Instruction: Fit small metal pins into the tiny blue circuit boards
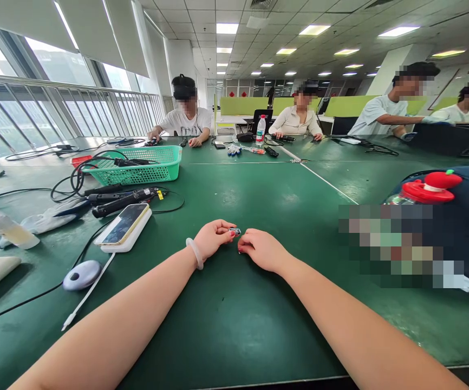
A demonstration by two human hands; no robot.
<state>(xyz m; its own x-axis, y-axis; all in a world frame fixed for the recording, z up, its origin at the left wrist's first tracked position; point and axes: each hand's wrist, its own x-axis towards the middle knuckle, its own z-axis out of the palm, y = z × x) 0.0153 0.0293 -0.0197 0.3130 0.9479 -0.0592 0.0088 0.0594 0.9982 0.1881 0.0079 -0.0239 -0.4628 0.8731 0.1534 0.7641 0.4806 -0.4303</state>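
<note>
Your left hand [215,240] is nearly closed, its thumb and fingers pinching a small shiny item [235,231] above the table [226,325], to the right of the green basket [137,174] and on your side of it. Your right hand [264,249] is just beside it, also right of the basket and nearer you, with the fingers curled in toward the thumb; you have the back of it toward the view, so I cannot tell whether it grips anything. The item is too small to make out further. A pale bracelet [195,253] circles your left wrist. Dark items [132,162] lie in the basket, and just in front of it you have some black tools [124,203]. Nearer you than those, also in front of the basket, a phone [128,223] rests on a white box [137,230]. A clear cup [9,230] is left of the basket and closer to you. Beyond the basket, a person in a white shirt [188,120] sits facing you, and a plastic bottle [261,131] stands well to its right on the far side.
</note>
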